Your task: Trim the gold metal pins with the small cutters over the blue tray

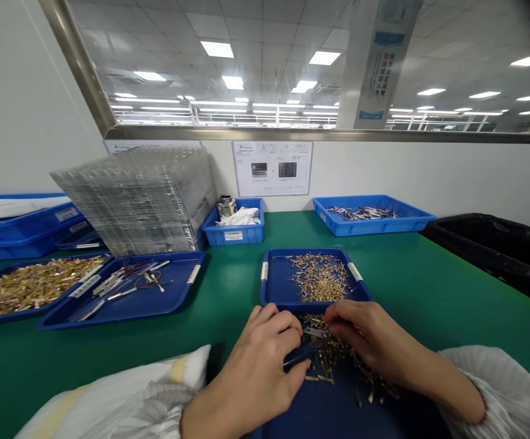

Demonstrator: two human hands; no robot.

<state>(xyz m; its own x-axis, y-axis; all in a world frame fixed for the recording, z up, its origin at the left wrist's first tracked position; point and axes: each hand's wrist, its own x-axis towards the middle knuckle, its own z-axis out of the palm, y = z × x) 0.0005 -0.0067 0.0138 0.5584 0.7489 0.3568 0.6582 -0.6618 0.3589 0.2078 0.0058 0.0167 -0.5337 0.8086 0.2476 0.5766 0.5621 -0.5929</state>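
Tool (300, 356), blue-handled with a metal tip, sits at lower centre of frame, over loose gold-coloured pins (326, 367) in the near tray (310, 410). Left hand (265, 352): fingers and thumb wrapped on the handle. Right hand (377, 341): fingertips bunched at the metal tip; can't tell whether I'm pinching a pin. Status: partway, by my read. Plenty of pins in the near tray, another spread of them in the far tray (280, 283) just above. Which pile counts as done and which as left, can't tell. Left of frame: tray (173, 283) of wires and slim parts, then a heap of gold-coloured bits (40, 283) at the edge. Behind: stack of clear plastic trays (141, 210), small blue bin (252, 236) with jar (226, 206) and white cloth (241, 216). Right of centre: shallow blue bin (379, 226) of thin parts. Right edge: black liner (479, 253).
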